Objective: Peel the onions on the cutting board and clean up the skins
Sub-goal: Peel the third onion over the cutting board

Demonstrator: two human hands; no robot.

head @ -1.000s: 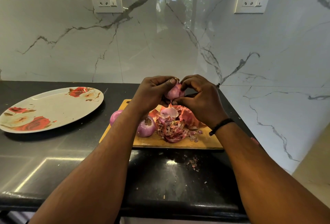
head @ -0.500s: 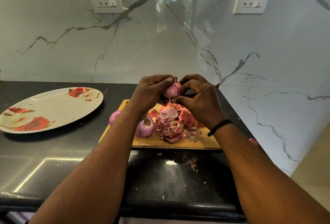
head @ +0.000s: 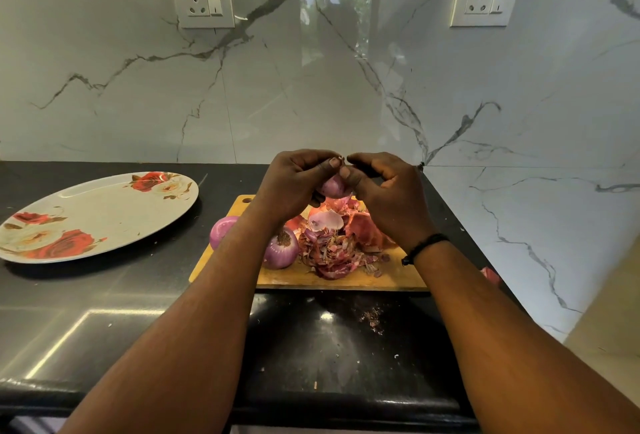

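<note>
Both hands (head: 298, 184) (head: 384, 191) hold an onion (head: 333, 187) above the cutting board (head: 398, 274).

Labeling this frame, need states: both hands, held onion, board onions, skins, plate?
left hand: grip on the held onion
right hand: pinching at the onion's top
held onion: above the board, mostly peeled
two onions: peeled, on cutting board
skins: piled on board
plate: holds nothing
</note>
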